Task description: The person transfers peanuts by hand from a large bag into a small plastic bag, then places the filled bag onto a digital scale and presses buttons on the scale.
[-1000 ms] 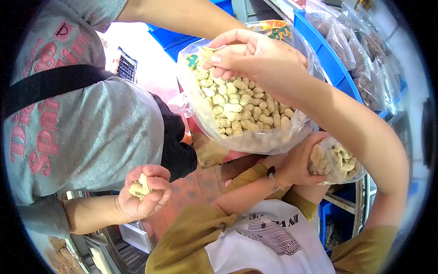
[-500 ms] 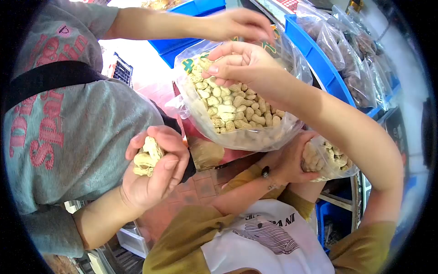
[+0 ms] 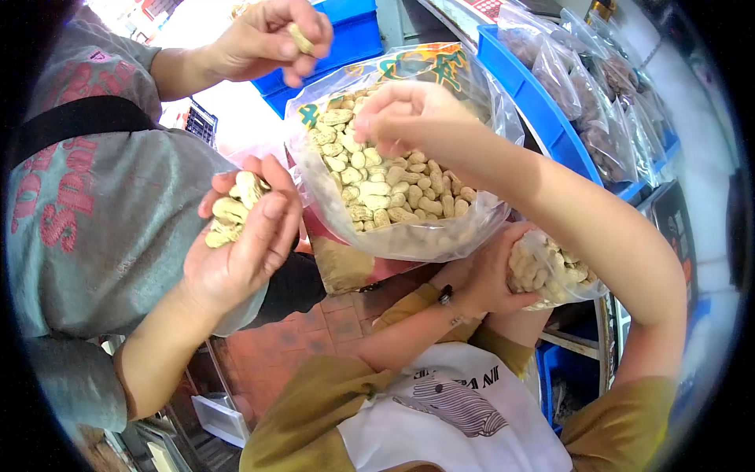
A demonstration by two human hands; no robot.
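Note:
My left hand [image 3: 503,271] is wrapped round a small clear plastic bag of peanuts [image 3: 550,271], held low at the right beside my leg. Over a big clear bag [image 3: 440,248] filled with unshelled peanuts [image 3: 393,185], my right hand [image 3: 417,118] reaches across with bent fingers drawn together. Whatever its fingertips hold is hidden. Opposite me, a co-worker's cupped hand [image 3: 248,228] carries several peanuts [image 3: 230,210]. That person's other hand [image 3: 267,43] pinches a single peanut [image 3: 299,39] up at the top left.
Blue bins [image 3: 326,43] stand behind the big bag. Along the right, a long blue tray [image 3: 543,118] holds several clear bags of dark goods [image 3: 605,102]. A white container [image 3: 220,421] sits low at the left above the tiled floor [image 3: 275,346].
The co-worker's upper hand has moved left from above the big bag and now shows a peanut. Their cupped hand has risen leftward. My right hand has shifted slightly down; my left keeps its grip.

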